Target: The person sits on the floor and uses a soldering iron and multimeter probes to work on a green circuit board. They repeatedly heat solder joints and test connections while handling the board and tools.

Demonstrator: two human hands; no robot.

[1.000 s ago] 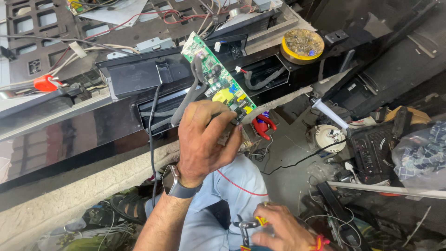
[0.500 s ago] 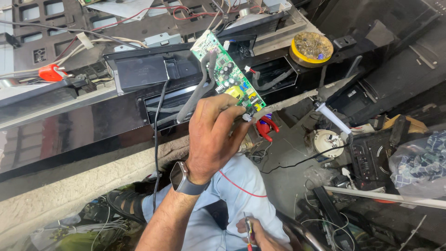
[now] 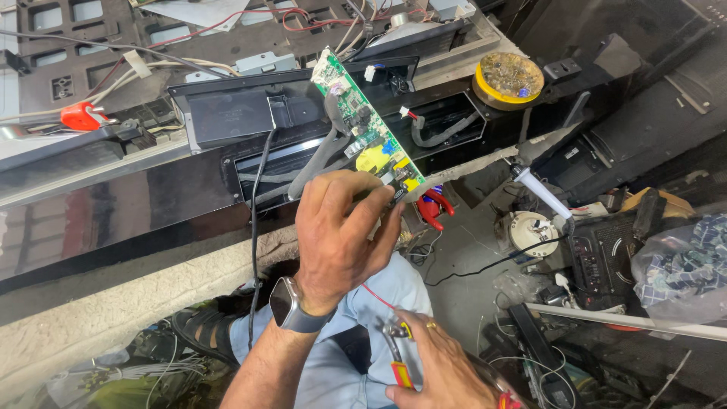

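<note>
Two hands work over the clutter we see here, and the largest thing under them is the long glossy black panel [image 3: 113, 204] that runs across the left half of the view, with a black rectangular housing [image 3: 227, 113] set above it and a dark cable [image 3: 255, 220] dropping from that housing down past the panel. Next in size is the narrow green printed circuit board [image 3: 363, 129], tilted, its upper end well up against the housing and its lower end in our left hand [image 3: 341, 242], whose fingers are curled and pinched on the board's lower edge; a grey wristwatch [image 3: 291, 307] sits on that wrist. Our right hand [image 3: 443, 371], low in the view and partly cut off by the bottom edge, is wrapped around small pliers with red and yellow handles [image 3: 397, 356], resting above the light blue trousers [image 3: 379, 303]. As for containers, a round yellow-rimmed tin [image 3: 508, 78] at upper right holds a heap of small bits we cannot make out, and a clear plastic bag [image 3: 681, 265] at the right edge holds blue patterned stuff, cut off by the frame. A second red-handled tool [image 3: 433, 208] lies half hidden behind the board and our fingers, and a red clip [image 3: 79, 116] sits far left.
</note>
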